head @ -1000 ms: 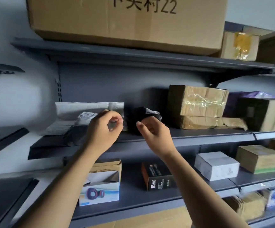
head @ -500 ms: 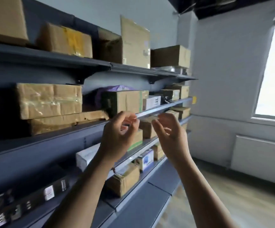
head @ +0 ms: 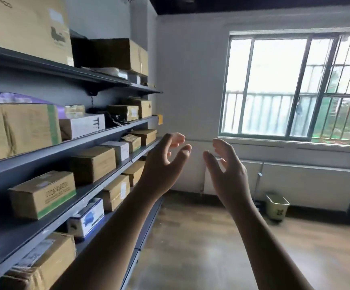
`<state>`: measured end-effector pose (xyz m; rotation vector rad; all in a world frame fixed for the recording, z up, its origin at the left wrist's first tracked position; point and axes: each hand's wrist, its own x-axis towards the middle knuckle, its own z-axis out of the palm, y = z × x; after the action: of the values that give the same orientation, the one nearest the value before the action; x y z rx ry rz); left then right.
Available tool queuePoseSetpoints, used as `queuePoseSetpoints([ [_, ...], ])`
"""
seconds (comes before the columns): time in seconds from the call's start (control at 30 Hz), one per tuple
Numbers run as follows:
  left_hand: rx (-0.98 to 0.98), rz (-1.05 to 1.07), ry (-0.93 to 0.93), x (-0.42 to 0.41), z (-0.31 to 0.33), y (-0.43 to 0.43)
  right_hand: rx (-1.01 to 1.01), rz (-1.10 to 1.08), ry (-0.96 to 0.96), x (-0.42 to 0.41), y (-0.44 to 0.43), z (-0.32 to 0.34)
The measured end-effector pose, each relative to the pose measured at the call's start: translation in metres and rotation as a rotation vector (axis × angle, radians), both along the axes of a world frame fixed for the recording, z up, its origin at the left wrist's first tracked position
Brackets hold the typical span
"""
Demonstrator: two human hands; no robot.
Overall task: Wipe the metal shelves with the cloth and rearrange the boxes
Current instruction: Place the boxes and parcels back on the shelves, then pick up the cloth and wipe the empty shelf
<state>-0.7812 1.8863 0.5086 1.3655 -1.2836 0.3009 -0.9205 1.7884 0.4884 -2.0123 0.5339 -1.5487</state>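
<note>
While both arms are raised beside the metal shelves (head: 117, 130), the left hand (head: 161, 164) and the right hand (head: 226, 174) are open, fingers loosely curved, holding nothing and touching nothing. No cloth shows anywhere. Boxes (head: 94, 164) crowd every tier on the left. I'd judge that the wiping, and probably most of the rearranging along this stretch, is not yet done.

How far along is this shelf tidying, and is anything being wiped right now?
Done: hard to judge; boxes stand in rows on the metal shelves, but wiping does not show. In hand: nothing; the left hand and right hand are open in the air beside the shelves, touching no box. No cloth is in view. Left: probably fetching a cloth and wiping.
</note>
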Motion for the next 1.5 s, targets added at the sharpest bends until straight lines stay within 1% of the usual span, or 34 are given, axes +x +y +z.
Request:
queuePoseSetpoints([
  [0.2,-0.006,-0.036,-0.08,0.074,-0.011,-0.106,-0.013,-0.069,0.028,0.064,-0.096,-0.011],
  [0.43,-0.003,-0.096,-0.028,0.197,-0.009,-0.248,-0.006,-0.115,0.037,0.181,-0.235,-0.003],
  [0.57,0.036,-0.144,0.008,0.229,-0.016,-0.319,0.014,-0.151,0.049,0.212,-0.298,-0.01],
  [0.7,0.057,-0.197,-0.013,0.259,-0.022,-0.384,0.026,-0.192,0.019,0.239,-0.359,-0.015],
  [0.9,0.075,-0.215,0.023,0.321,-0.056,-0.499,0.055,-0.177,0.035,0.3,-0.477,-0.043],
  [1.03,0.102,-0.2,0.058,0.374,-0.072,-0.605,0.073,-0.137,0.019,0.356,-0.582,-0.059],
  [1.17,0.158,-0.213,0.078,0.421,-0.064,-0.72,0.118,-0.137,0.002,0.403,-0.701,-0.052],
  [1.27,0.156,-0.214,0.086,0.457,-0.056,-0.789,0.127,-0.125,-0.026,0.438,-0.777,-0.045],
  [1.43,0.144,-0.212,0.106,0.508,-0.059,-0.876,0.091,-0.078,0.04,0.499,-0.859,-0.042],
  [1.5,0.118,-0.22,0.134,0.533,-0.058,-0.916,0.073,-0.074,0.037,0.52,-0.899,-0.04],
])
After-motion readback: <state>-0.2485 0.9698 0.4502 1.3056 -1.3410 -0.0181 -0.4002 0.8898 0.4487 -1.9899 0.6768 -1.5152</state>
